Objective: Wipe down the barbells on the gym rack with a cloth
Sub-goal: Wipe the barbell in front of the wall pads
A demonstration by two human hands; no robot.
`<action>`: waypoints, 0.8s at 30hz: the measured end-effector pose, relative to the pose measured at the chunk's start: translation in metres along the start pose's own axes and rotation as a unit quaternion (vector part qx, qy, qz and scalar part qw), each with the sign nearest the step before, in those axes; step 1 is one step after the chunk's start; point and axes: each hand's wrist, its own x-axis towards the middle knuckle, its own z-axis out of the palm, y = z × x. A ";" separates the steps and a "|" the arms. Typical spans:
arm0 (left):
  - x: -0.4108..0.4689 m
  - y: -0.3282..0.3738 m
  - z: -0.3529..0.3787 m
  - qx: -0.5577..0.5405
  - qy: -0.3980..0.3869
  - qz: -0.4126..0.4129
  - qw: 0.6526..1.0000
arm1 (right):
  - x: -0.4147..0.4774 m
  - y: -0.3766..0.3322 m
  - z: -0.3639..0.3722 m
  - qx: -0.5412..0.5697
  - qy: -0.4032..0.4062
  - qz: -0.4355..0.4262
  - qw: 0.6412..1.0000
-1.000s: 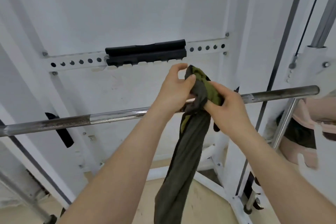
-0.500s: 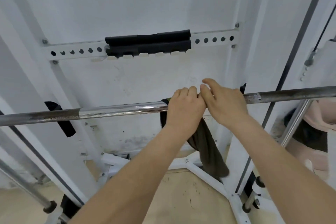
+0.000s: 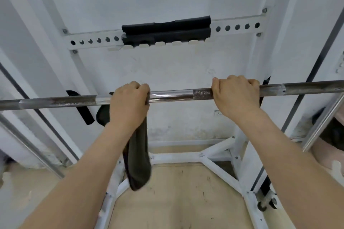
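Barbell [image 3: 173, 96] held on the white rack [image 3: 186, 156] by both grips, with the cloth under the left one.

In the head view, the left grip [image 3: 128, 102] is clamped over the bar with the dark cloth [image 3: 138, 154] caught between palm and steel. The long tail of the cloth is seen hanging straight down below the wrist, and a smaller dark fold, probably its other end, shows behind the bar just left of the hand. The right grip [image 3: 236, 96] is curled bare around a rough, knurled part of the bar, well apart from the left, with a shiny stretch left between them. The barbell is laid nearly level across the rack, and both its ends are cut off by the edges of the view. A black pad [image 3: 165, 29] is fixed on the perforated crossbar [image 3: 93, 40] above, and the beige floor [image 3: 176, 201] is seen below the rack's base.
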 end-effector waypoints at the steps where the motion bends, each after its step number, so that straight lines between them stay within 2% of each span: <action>1: 0.007 0.018 0.001 0.002 -0.003 0.029 1.000 | 0.002 -0.004 0.000 0.013 0.006 -0.002 1.000; 4: 0.018 0.085 0.004 -0.008 0.021 0.130 0.991 | 0.005 -0.020 0.001 0.078 0.021 -0.010 0.997; 7: 0.021 0.097 0.007 -0.032 0.053 0.150 0.987 | 0.003 -0.034 -0.001 0.133 0.065 -0.015 0.989; 13: 0.000 -0.032 0.014 -0.020 0.070 0.056 0.996 | -0.013 -0.116 -0.001 0.191 0.084 -0.082 0.974; 14: -0.005 -0.055 0.013 -0.034 0.058 0.042 0.997 | -0.020 -0.138 -0.001 0.217 0.092 -0.103 0.966; 16: -0.011 -0.090 0.002 -0.100 -0.030 0.036 0.994 | -0.040 -0.180 0.005 0.264 0.073 -0.124 0.954; 17: -0.012 -0.103 -0.005 -0.170 -0.077 0.034 0.982 | -0.050 -0.197 0.008 0.282 0.050 -0.119 0.951; 19: -0.015 -0.123 -0.020 -0.339 -0.156 0.021 0.928 | -0.067 -0.223 0.012 0.338 -0.005 -0.078 0.938; 20: -0.017 -0.133 -0.025 -0.398 -0.166 0.016 0.902 | -0.072 -0.232 0.012 0.372 -0.025 -0.049 0.926; 22: -0.027 -0.152 -0.026 -0.439 -0.130 -0.006 0.889 | -0.073 -0.246 0.007 0.414 -0.050 -0.011 0.909; 24: -0.039 -0.165 -0.019 -0.378 -0.057 -0.032 0.923 | -0.070 -0.262 0.004 0.384 -0.048 -0.014 0.922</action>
